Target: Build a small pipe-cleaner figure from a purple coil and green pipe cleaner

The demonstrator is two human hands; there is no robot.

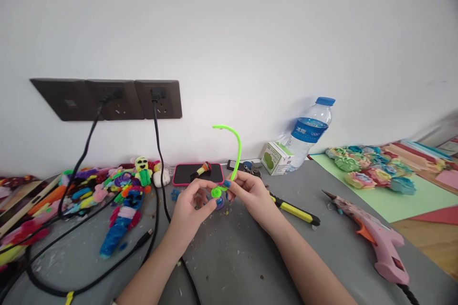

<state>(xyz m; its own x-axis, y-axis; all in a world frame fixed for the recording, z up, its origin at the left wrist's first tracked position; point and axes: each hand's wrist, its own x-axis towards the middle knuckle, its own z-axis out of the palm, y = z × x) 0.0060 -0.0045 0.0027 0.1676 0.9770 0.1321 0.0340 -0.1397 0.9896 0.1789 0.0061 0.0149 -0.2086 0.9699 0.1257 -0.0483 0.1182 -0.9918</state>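
A bright green pipe cleaner (238, 147) is between my two hands, one end wound into a small flat coil and the other arching up and to the left. My left hand (196, 202) pinches the coil between thumb and fingers. With thumb and forefinger closed, my right hand (246, 192) grips the strip just right of the coil. A small purple round thing (219, 203) shows just below the coil, partly hidden by my fingers. Behind my hands lies a phone (182, 174) with a pink edge, a small orange and black figure (202, 169) on it.
Pipe-cleaner pieces and figures (123, 221) crowd the left, with black cables (89, 288) across them. A yellow utility knife (298, 212) lies right of my hands, a pink glue gun (379, 238) farther right. A bottle (309, 131) and juice carton (275, 158) stand by the wall.
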